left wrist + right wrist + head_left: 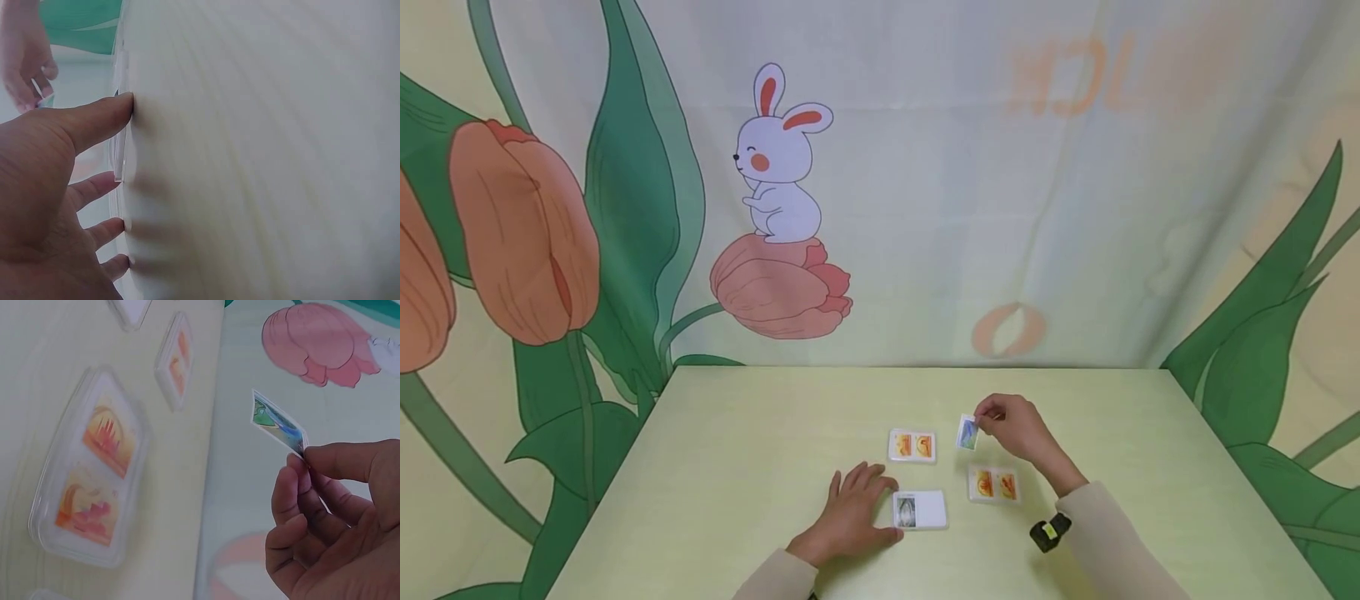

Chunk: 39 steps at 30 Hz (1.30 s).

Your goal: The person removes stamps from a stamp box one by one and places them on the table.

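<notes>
My right hand pinches a small picture card by its edge, thumb against fingers, above the table. In the right wrist view the card shows green and blue with a white border. My left hand lies low at a flat white case, thumb at its near left corner and index finger at the far left one. A grey-green picture fills the left half of that case; its right half is plain white. In the left wrist view the thumb meets the case's edge.
A flat case with two orange pictures lies behind the white one. Another orange-picture case is at the right, below my right hand. The pale table ends at a printed curtain.
</notes>
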Each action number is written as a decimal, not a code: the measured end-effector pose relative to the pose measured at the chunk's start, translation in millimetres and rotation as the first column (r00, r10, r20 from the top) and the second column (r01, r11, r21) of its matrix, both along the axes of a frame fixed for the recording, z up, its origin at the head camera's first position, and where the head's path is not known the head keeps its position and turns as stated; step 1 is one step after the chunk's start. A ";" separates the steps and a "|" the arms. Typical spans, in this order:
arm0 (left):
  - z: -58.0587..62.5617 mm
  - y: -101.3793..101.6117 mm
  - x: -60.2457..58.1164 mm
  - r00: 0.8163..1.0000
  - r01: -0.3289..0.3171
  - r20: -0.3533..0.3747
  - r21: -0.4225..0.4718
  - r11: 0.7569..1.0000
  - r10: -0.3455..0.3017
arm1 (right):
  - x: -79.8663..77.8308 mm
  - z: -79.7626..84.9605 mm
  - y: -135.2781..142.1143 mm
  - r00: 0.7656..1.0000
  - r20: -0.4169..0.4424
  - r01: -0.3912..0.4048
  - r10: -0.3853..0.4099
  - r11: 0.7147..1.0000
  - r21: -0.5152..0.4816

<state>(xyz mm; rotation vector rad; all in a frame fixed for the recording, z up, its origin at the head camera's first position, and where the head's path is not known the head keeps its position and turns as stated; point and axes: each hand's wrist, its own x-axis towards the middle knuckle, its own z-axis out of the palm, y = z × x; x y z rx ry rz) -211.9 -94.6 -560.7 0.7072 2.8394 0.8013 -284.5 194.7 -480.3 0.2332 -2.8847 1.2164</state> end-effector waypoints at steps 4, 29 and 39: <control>-0.4 -0.1 -0.2 1.000 -0.001 -0.008 -0.005 1.000 0.001 | -12.4 -7.8 2.7 0.999 0.046 0.030 -0.029 0.999 -0.018; 0.8 -1.0 1.8 1.000 0.006 0.004 -0.006 1.000 -0.006 | -48.6 -56.5 9.5 0.961 0.259 0.122 -0.101 0.990 -0.065; 1.3 -1.1 1.4 1.000 0.006 -0.009 -0.009 1.000 -0.007 | -54.0 -64.5 12.3 0.966 0.235 0.113 -0.104 0.993 -0.024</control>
